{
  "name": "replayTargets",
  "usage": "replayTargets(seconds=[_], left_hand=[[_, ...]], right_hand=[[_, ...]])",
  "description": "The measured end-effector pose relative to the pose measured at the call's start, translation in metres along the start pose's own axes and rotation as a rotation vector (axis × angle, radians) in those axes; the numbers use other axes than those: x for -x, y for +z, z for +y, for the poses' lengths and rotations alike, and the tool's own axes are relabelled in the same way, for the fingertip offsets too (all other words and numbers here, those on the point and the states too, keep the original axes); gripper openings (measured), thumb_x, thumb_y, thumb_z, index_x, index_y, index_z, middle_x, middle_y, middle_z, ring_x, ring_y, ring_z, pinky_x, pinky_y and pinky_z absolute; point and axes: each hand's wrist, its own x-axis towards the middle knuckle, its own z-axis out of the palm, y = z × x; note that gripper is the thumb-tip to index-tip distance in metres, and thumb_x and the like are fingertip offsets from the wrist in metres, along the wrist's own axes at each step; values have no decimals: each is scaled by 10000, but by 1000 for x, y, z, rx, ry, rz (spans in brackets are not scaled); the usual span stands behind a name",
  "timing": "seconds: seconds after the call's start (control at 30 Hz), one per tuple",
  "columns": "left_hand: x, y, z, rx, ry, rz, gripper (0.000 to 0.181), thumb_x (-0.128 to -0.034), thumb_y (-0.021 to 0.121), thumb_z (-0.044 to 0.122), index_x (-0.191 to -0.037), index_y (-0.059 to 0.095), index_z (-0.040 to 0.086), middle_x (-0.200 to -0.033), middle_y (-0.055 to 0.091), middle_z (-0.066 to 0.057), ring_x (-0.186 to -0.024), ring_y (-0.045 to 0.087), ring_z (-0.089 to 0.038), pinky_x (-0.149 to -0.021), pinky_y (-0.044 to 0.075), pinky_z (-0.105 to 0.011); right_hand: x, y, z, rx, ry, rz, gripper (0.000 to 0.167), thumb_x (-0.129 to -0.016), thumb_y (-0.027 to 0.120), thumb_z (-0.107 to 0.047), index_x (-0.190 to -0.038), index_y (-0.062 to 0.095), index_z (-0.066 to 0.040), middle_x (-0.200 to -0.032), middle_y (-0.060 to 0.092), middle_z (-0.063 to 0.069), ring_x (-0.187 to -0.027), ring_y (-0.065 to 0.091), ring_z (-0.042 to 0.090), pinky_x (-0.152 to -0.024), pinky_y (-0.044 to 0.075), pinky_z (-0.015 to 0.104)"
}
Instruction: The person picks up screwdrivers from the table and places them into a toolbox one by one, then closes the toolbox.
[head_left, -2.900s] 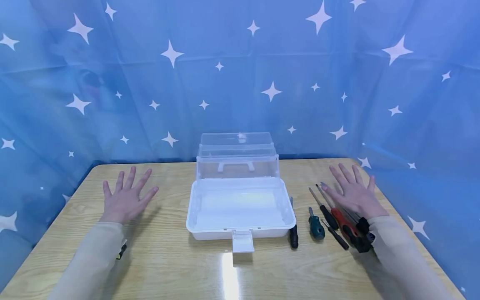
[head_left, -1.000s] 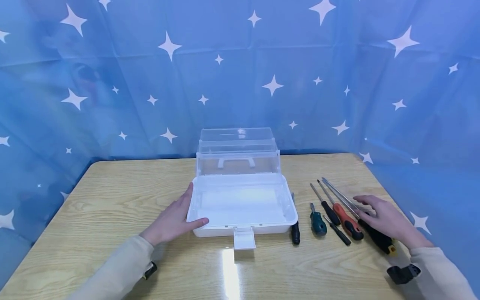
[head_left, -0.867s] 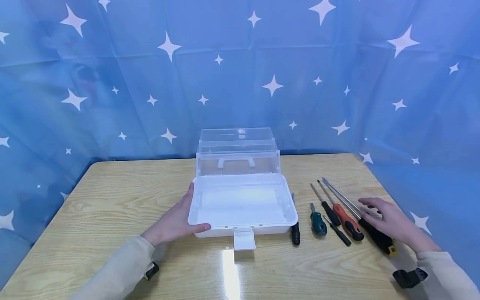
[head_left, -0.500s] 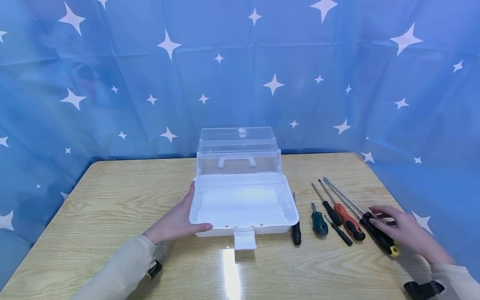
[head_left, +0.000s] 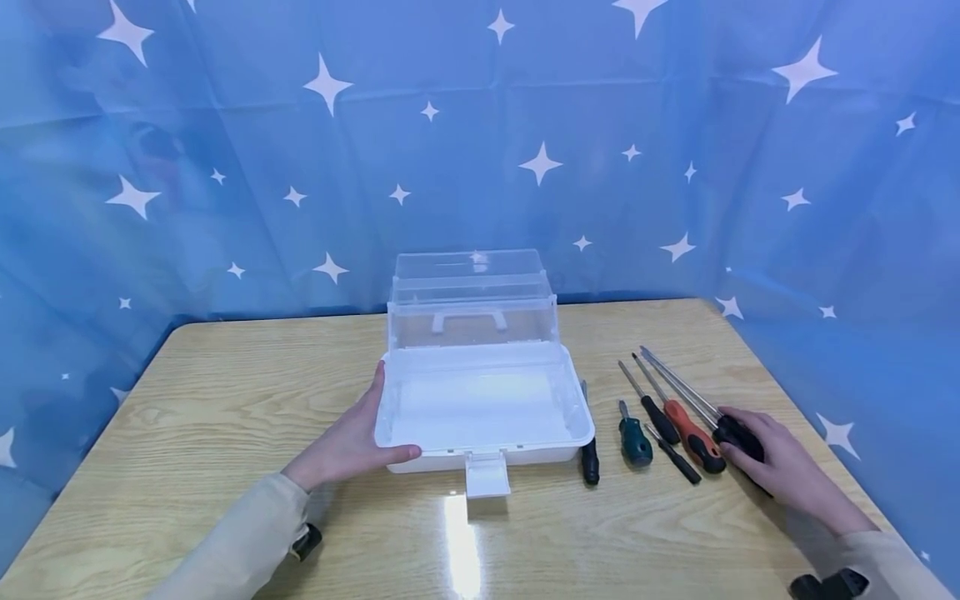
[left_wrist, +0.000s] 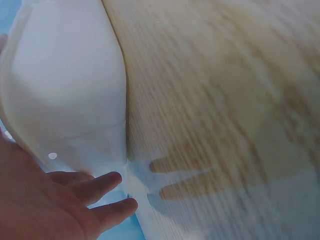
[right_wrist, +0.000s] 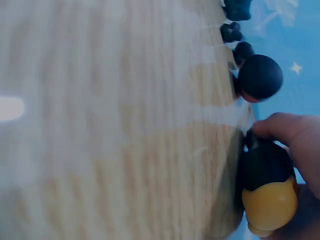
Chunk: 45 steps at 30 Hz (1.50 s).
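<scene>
Our left hand rests spread against the white box; our right hand grips a yellow-ended screwdriver.
Counter runs left of the box to its edge; other screwdrivers lie right.

Head view: no lettering, label, brand or number is legible. Wrist views: likewise, no readable text or sign.

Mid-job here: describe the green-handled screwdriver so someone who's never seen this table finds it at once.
Start from the white box, standing open on the wooden table. Just right of it lies a black-handled screwdriver; the next tool to the right is the green-handled screwdriver. Its stubby, thick, dark green handle sets it apart from its neighbours' black or red ones.
</scene>
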Motion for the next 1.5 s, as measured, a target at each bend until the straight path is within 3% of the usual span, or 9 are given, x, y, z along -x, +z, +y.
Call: replayTargets(seconds=[0.17,0.4,0.5,0.6,0.67,0.83,1.13,1.33,1.5], left_hand=[[1,-1,-1,-6,2,6,1259,-765,749,564,-1533,-135,103,-1580,74,-214,-1398,201,-409,-1054,269,-582],[2,0,-2,27,8,5,1254,-767,763,536,-1536,-139,127,-1587,78,-192,-1398,213,-404,-1041,282,-595],[2,1,-1,32,4,6,1253,-764,767,534,-1537,-135,134,-1590,78,-178,-1401,212,-394,-1045,281,-590],[3,1,-1,31,0,4,1256,-764,764,542,-1536,-137,131,-1589,73,-182,-1403,204,-391,-1051,274,-584],[3,1,-1,32,-1,1,1260,-764,764,541,-1534,-142,125,-1587,74,-190,-1402,204,-395,-1052,273,-582],[3,1,-2,51,10,-1,1262,-770,771,518,-1530,-155,121,-1584,72,-203,-1397,205,-407,-1048,273,-589],[2,0,-1,38,-8,-10,1261,-772,761,534,-1528,-160,120,-1583,51,-209,-1398,188,-413,-1059,257,-583],[1,1,0,56,-12,-17,1266,-766,772,520,-1530,-160,128,-1586,31,-196,-1408,161,-402,-1073,229,-576],[0,2,0,67,-15,-18,1260,-769,772,514,-1531,-159,140,-1590,37,-182,-1411,168,-392,-1069,240,-577]], right_hand=[[-9,2,-1,2,9,-21,487,-904,679,-100,-1308,488,92,-1204,512,332,-1040,484,508,-754,390,609],[-14,-8,0,-93,96,-131,457,-1005,537,-165,-1365,438,101,-1291,451,362,-1127,422,558,-807,370,639],[-15,-13,4,-83,79,-146,423,-1015,510,-139,-1364,450,93,-1293,479,336,-1118,457,523,-839,438,478],[-16,-17,9,-64,63,-153,404,-1009,517,-114,-1357,467,84,-1283,509,307,-1079,521,435,-776,468,287],[-17,-19,12,-50,59,-155,391,-999,533,-101,-1346,488,73,-1274,526,290,-1039,564,353,-740,468,229],[-19,-18,15,-38,51,-131,367,-949,604,-50,-1288,542,77,-1219,558,293,-979,602,358,-711,489,267],[-24,-7,21,51,38,-32,312,-829,735,-28,-1101,642,94,-969,625,222,-811,607,375,-623,482,373],[-25,-11,21,-9,135,-89,332,-918,665,-120,-1178,623,82,-1073,626,287,-925,607,456,-669,491,377],[-27,-15,20,-23,195,-86,368,-948,631,-177,-1225,614,64,-1106,623,303,-917,613,386,-626,466,329]])
